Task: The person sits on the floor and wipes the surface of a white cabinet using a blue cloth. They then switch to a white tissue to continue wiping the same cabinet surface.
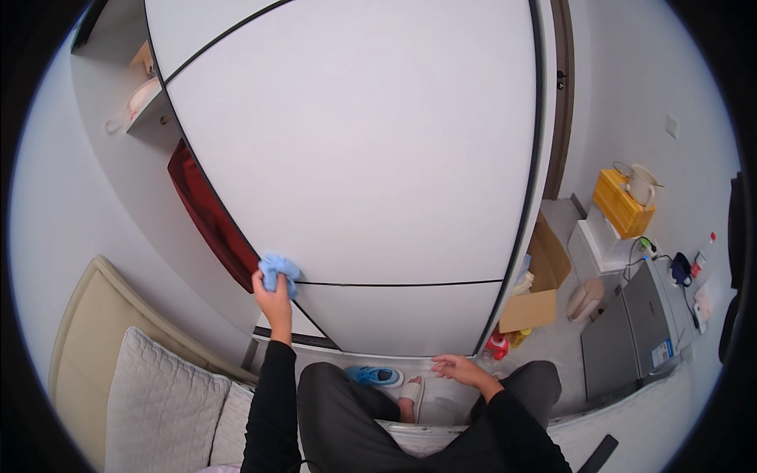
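My left hand [274, 303] is closed on a crumpled light-blue cloth [278, 272], held against the black left edge of a white sliding wardrobe door [355, 159]. Behind that edge, in the open part of the wardrobe, hangs a dark red garment [207, 213]. Low in front of the door's bottom edge is my right hand [458, 369], its fingers apart and nothing in them. Thin black strips cross the door. Below, between my knees, a blue shoe [374, 375] lies on the floor beside my foot in a light slipper [412, 399].
An open cardboard box [532, 307] stands right of the wardrobe, with red and yellow bottles near it. Farther right are a grey refrigerator [615, 337], a yellow box [624, 204] and a cream jug [641, 184]. A quilted pillow [159, 402] leans on the beige headboard [83, 319] at left.
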Available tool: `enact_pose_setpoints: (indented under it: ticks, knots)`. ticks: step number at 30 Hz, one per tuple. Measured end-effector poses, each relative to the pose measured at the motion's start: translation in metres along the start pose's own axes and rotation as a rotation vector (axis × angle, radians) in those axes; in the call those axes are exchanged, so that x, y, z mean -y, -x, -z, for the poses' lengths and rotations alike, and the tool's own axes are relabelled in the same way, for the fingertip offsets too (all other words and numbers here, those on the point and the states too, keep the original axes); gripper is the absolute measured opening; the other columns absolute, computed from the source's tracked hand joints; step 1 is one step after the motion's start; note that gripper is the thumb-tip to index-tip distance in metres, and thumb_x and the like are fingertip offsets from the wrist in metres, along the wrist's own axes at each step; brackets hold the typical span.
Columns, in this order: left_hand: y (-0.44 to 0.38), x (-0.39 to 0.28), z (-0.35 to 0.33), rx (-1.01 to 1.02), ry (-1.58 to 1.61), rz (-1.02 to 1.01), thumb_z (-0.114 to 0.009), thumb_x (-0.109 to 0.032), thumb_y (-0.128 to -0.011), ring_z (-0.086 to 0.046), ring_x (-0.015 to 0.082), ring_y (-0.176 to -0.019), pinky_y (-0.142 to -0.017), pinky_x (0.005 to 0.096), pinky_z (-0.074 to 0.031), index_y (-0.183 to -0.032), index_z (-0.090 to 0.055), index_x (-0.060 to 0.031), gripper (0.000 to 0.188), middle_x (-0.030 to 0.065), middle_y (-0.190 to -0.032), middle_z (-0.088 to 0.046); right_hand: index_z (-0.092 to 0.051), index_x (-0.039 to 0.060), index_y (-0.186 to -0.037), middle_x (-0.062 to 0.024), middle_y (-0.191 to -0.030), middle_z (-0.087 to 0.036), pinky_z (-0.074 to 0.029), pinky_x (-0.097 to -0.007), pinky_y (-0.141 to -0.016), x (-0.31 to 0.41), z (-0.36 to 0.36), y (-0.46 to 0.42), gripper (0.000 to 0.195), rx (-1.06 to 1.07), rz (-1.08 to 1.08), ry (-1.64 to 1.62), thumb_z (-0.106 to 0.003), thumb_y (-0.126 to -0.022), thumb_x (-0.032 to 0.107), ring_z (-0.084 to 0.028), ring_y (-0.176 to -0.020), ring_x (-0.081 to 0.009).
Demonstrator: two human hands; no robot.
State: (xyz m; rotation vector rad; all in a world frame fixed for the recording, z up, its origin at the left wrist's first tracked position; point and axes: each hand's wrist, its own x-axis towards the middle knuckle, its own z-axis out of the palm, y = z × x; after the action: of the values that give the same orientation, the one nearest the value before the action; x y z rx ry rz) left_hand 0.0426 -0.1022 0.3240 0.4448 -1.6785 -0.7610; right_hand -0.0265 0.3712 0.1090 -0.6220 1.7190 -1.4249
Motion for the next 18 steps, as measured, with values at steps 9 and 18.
enact_pose_setpoints:
  ticks: [9, 18]
  knots:
    - [-0.124, -0.106, 0.011, -0.064, 0.123, -0.118, -0.077, -0.02, -0.1, -0.064, 0.0181, -0.1, -0.092, 0.0341, -0.052, -0.122, -0.064, -0.0008, 0.032, 0.0073, -0.108, -0.069, -0.058, 0.0056, -0.151, -0.0097, -0.132, -0.074, -0.056, -0.0325, -0.094, -0.015, -0.002, -0.006, 0.045, 0.001, -0.006, -0.087, -0.06, -0.106, 0.01, -0.072, -0.11, -0.0177]
    - [-0.008, -0.006, 0.007, 0.076, 0.021, 0.072, -0.079, -0.016, -0.095, -0.066, 0.0214, -0.102, -0.093, 0.0371, -0.053, -0.121, -0.062, -0.002, 0.034, 0.0112, -0.109, -0.07, -0.061, 0.0034, -0.148, -0.0094, -0.123, -0.075, -0.057, -0.0331, -0.093, -0.011, -0.003, -0.005, 0.043, -0.019, 0.008, -0.02, -0.064, -0.106, 0.013, -0.073, -0.104, -0.0174]
